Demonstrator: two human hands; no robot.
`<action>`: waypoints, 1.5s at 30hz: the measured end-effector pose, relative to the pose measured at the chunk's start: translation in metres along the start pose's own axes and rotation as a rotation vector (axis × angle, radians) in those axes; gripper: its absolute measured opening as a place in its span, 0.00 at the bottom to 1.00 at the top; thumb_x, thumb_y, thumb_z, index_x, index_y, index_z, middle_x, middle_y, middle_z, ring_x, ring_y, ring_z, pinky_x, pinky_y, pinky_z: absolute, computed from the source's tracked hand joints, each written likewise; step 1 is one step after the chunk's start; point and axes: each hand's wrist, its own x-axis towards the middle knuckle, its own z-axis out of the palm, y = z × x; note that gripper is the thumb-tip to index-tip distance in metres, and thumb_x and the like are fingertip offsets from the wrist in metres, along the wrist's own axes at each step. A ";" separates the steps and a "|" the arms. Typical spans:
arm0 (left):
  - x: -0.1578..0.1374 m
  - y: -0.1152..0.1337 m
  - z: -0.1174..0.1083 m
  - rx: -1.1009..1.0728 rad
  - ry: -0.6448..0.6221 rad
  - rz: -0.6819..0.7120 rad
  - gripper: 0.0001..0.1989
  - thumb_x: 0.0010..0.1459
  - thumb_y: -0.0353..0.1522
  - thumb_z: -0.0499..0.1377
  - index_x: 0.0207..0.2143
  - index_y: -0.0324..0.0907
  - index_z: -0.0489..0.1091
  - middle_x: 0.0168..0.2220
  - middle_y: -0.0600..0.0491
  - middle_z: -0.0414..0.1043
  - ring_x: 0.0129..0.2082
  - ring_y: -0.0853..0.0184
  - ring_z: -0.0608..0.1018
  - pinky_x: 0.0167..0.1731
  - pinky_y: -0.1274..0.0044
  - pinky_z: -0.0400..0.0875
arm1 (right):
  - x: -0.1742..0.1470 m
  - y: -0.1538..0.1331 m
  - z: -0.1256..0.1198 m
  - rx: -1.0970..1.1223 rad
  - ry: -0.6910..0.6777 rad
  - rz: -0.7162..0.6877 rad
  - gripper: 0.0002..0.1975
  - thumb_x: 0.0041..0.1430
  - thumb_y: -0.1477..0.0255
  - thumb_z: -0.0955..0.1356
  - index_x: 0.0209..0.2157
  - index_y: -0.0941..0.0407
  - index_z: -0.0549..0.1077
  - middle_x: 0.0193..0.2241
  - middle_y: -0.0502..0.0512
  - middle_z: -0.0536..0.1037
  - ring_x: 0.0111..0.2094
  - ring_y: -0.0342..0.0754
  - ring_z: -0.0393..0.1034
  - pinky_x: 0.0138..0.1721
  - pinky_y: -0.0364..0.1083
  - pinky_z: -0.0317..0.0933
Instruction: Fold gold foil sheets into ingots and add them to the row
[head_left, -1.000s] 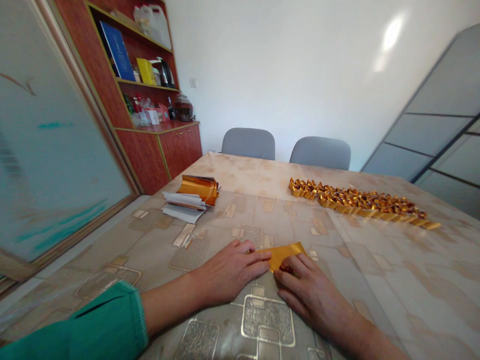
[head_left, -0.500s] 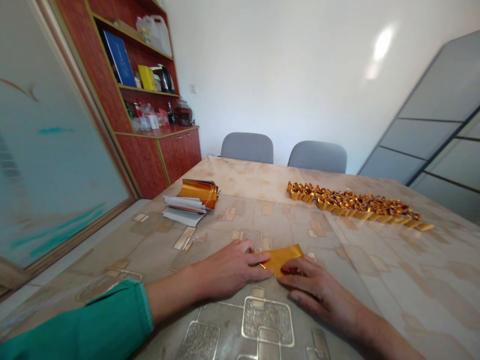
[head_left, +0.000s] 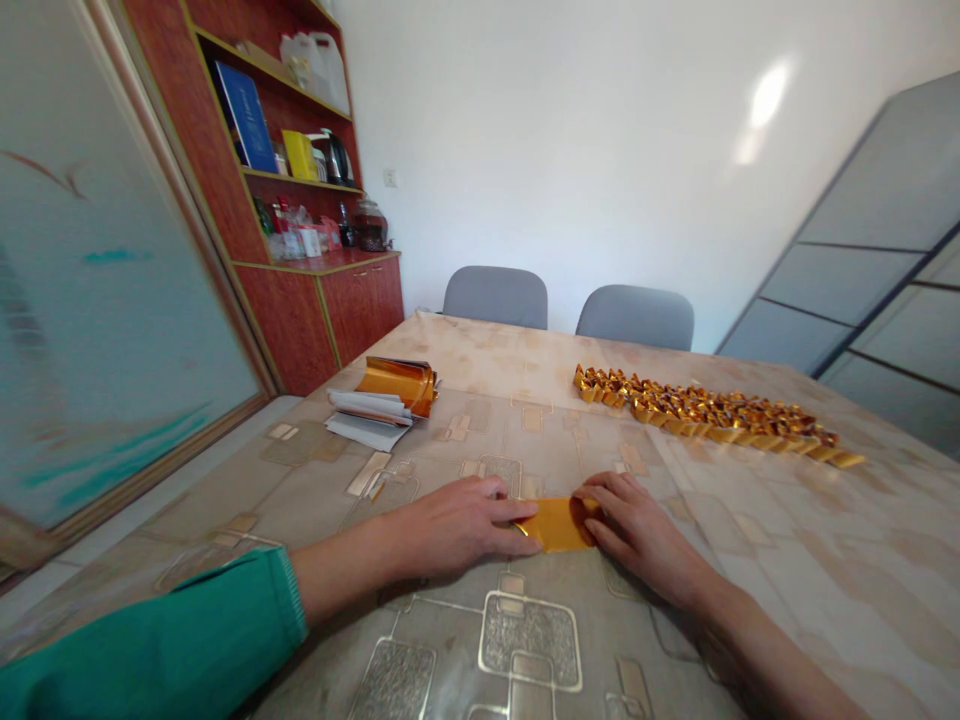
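Gold paper strip (head_left: 553,525), one. Shiny; lying on the tabletop (head_left: 787,560) close to the person, spanning the gap between the two hands. Right end curled upward and over; left end partly covered by fingers.

Left hand (head_left: 480,528), one. Clamped on the left end of the strip, index finger along the far side, thumb along the near side. Forearm in a green sleeve (head_left: 165,630).

Right hand (head_left: 637,525), one. Clamped on the curled right end, fingers at the far side, thumb nearer the person. The hands are apart from each other, joined only by the strip.

Gold sheets (head_left: 397,380), a loose stack, bowed, on the far left of the tabletop. White sheets (head_left: 367,425), several, in front of these and touching them; number cannot be told.

Folded gold pieces (head_left: 705,412), many, packed side by side in a long band at the far right of the tabletop, well apart from the hands.

Tabletop covering: beige, patterned with outlined rounded rectangles.

Grey chairs, two: one left (head_left: 495,297), one right (head_left: 636,317), backs showing beyond the far edge.

Red-brown cabinet (head_left: 289,310), one, at back left; shelves bearing a blue folder (head_left: 246,115), a yellow box (head_left: 299,156), a kettle (head_left: 335,157), a jar (head_left: 370,225) and pale plastic jugs (head_left: 328,70).
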 end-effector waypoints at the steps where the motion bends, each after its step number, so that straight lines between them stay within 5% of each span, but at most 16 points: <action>1: -0.001 -0.001 -0.001 0.006 0.000 -0.008 0.16 0.69 0.33 0.50 0.55 0.55 0.69 0.60 0.52 0.65 0.46 0.64 0.72 0.45 0.74 0.64 | 0.000 -0.002 0.000 0.005 -0.014 0.008 0.08 0.66 0.75 0.63 0.44 0.55 0.72 0.43 0.58 0.73 0.45 0.52 0.66 0.47 0.53 0.63; 4: -0.006 -0.002 -0.002 0.027 0.000 -0.063 0.16 0.69 0.33 0.51 0.55 0.57 0.69 0.63 0.51 0.60 0.49 0.62 0.71 0.49 0.70 0.62 | -0.001 -0.005 0.001 0.003 -0.029 0.024 0.08 0.66 0.74 0.63 0.44 0.55 0.72 0.41 0.57 0.72 0.43 0.51 0.67 0.46 0.52 0.63; 13: -0.011 0.006 0.004 -0.105 0.074 -0.201 0.15 0.69 0.35 0.51 0.53 0.58 0.70 0.48 0.52 0.70 0.46 0.62 0.70 0.49 0.71 0.61 | 0.004 -0.022 0.006 -0.159 0.071 -0.098 0.10 0.65 0.75 0.64 0.46 0.53 0.74 0.44 0.58 0.74 0.44 0.53 0.66 0.46 0.54 0.62; 16: -0.011 0.004 0.006 -0.099 0.089 -0.196 0.15 0.69 0.34 0.51 0.53 0.57 0.70 0.47 0.52 0.71 0.46 0.62 0.71 0.50 0.70 0.61 | 0.010 -0.042 0.011 -0.054 -0.052 -0.182 0.12 0.69 0.73 0.62 0.50 0.52 0.72 0.41 0.55 0.75 0.43 0.51 0.67 0.45 0.50 0.64; 25: -0.021 0.003 0.017 -0.028 0.079 -0.252 0.16 0.69 0.30 0.50 0.56 0.48 0.66 0.51 0.51 0.72 0.52 0.62 0.72 0.58 0.64 0.57 | 0.013 -0.050 0.021 0.043 -0.059 -0.150 0.15 0.67 0.77 0.61 0.51 0.55 0.73 0.44 0.58 0.74 0.45 0.52 0.65 0.48 0.50 0.63; 33: -0.028 -0.010 0.021 0.011 0.147 -0.391 0.16 0.66 0.26 0.51 0.52 0.45 0.71 0.49 0.48 0.73 0.50 0.61 0.72 0.54 0.63 0.63 | 0.013 -0.047 0.022 0.063 -0.052 -0.149 0.16 0.66 0.78 0.61 0.51 0.54 0.72 0.44 0.57 0.74 0.46 0.52 0.65 0.47 0.51 0.63; 40: -0.004 0.017 0.020 -0.092 0.160 -0.346 0.11 0.66 0.30 0.52 0.48 0.41 0.70 0.42 0.49 0.73 0.42 0.62 0.74 0.46 0.70 0.68 | 0.019 -0.042 0.020 0.169 -0.002 -0.160 0.14 0.64 0.80 0.61 0.43 0.53 0.75 0.41 0.55 0.75 0.44 0.51 0.67 0.46 0.50 0.63; 45: 0.008 0.017 0.021 -0.075 0.113 -0.331 0.13 0.63 0.35 0.58 0.49 0.43 0.71 0.43 0.49 0.73 0.43 0.60 0.74 0.48 0.65 0.67 | 0.016 -0.008 0.015 0.101 0.217 0.100 0.13 0.63 0.77 0.62 0.45 0.54 0.74 0.44 0.58 0.74 0.46 0.53 0.69 0.49 0.55 0.63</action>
